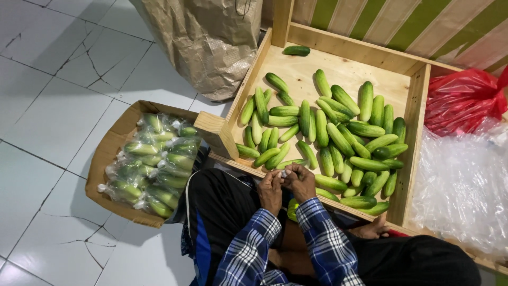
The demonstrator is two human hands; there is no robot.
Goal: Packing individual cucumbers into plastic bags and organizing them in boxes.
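My left hand (270, 189) and my right hand (300, 181) meet at the near edge of a wooden crate (418, 106), fingers pinched together on a small bit of clear plastic (284, 172). A plastic bag of cucumbers (292, 209) hangs below my hands, mostly hidden between my plaid sleeves. In the crate lie several loose green cucumbers (338, 139). To the left, a cardboard box (108, 145) holds several clear bags of packed cucumbers (153, 164).
A brown paper sack (206, 42) stands on the white tiled floor behind the box. A red plastic bag (460, 100) and a heap of clear plastic bags (463, 190) lie right of the crate. A bare foot (373, 230) rests by the crate's front.
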